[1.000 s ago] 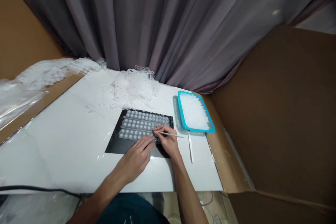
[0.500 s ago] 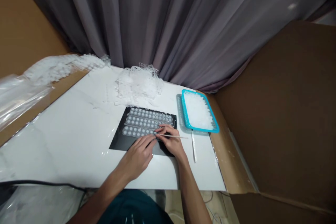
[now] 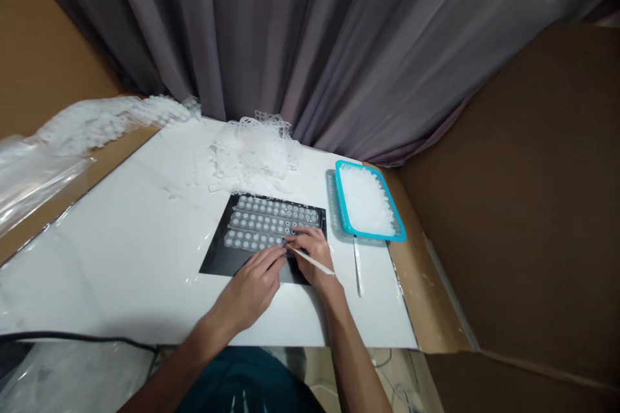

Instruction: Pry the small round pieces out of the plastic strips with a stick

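Observation:
On a black mat [image 3: 217, 266] lie several translucent strips [image 3: 256, 224] set with rows of round white pieces; some spots at their right show dark centres. My right hand [image 3: 314, 257] is closed on a thin white stick [image 3: 312, 259], its tip end at the nearest strip and its other end slanting back toward my wrist. Close beside it, my left hand [image 3: 256, 284] has its fingers and thumb drawn together at the near edge of that strip. What lies between the left fingertips is hidden.
A turquoise-rimmed basket [image 3: 397, 232] full of small white pieces [image 3: 365, 200] stands at the right, a white flat stick [image 3: 358, 268] before it. White netlike scraps [image 3: 252, 151] are heaped behind the mat. Plastic bags [image 3: 39, 171] lie left. Cardboard walls [image 3: 523, 193] and a grey curtain [image 3: 261, 26] enclose the white table [image 3: 121, 258].
The thin stick in my right hand has swung from nearly level to slanting down toward my wrist. My left hand has stayed nearly in place. The view has shifted slightly.

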`<state>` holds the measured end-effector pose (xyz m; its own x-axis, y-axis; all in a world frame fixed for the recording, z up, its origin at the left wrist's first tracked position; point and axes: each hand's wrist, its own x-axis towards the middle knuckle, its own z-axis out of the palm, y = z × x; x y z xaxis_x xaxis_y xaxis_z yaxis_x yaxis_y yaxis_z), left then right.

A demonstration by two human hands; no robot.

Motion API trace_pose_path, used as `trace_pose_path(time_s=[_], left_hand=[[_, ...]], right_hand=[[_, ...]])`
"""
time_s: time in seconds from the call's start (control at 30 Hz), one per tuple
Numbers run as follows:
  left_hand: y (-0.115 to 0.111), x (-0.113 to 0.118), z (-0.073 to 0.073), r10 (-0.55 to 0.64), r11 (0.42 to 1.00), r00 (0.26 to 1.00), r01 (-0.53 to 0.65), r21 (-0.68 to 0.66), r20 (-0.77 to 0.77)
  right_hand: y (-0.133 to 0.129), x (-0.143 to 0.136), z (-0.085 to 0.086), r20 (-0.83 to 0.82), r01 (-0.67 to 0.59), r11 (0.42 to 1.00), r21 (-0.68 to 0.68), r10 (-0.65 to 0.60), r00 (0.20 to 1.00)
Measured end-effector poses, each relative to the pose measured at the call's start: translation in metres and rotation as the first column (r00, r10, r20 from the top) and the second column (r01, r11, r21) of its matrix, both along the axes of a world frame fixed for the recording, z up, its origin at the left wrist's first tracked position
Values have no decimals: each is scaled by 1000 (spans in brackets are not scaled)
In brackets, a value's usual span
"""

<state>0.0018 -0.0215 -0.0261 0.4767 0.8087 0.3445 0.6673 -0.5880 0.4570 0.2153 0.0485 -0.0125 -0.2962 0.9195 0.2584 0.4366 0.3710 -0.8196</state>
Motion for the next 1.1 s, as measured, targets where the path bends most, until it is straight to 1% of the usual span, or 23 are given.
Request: trace_pose_path(time_s=[0.1, 0.27, 0.33, 0.4, 0.5, 0.63, 0.73, 0.8, 0.97, 1.1], left_hand=[[-1, -1, 0, 4, 1000, 1000, -5, -8, -5], [2, 0, 1, 9, 1000, 1000, -9, -1, -22], [1, 0, 2, 11, 1000, 999, -11, 9, -35], [-3, -1, 3, 7, 1000, 998, -6, 22, -57], [-18, -6, 5, -10, 999, 995, 14, 40, -100], [-33, -8, 7, -20, 999, 989, 27, 45, -149], [-33, -6, 8, -18, 999, 986, 25, 43, -168], [-31, -4, 10, -19, 999, 984, 27, 45, -177], [-29, -3, 12, -6, 998, 981, 17, 55, -195], [-29, -3, 11, 7, 998, 982, 5, 62, -188]], right_hand=[[0, -6, -5, -24, 53, 999, -3, -53, 998], [3, -12, -10, -161, 222, 972, -73, -232, 959], [5, -10, -9, -206, 235, 967, -101, -252, 946], [4, -7, -7, -227, 202, 973, -115, -224, 948], [-4, 2, -1, -228, 135, 983, -124, -161, 960], [-16, 10, 4, -168, 74, 991, -111, -92, 981], [-20, 9, 4, -105, 33, 995, -98, -43, 994], [-20, 7, 4, -91, 19, 995, -102, -28, 995], [-18, 6, 2, -114, 42, 993, -109, -55, 992], [-19, 5, 4, -87, 31, 995, -93, -39, 995]])
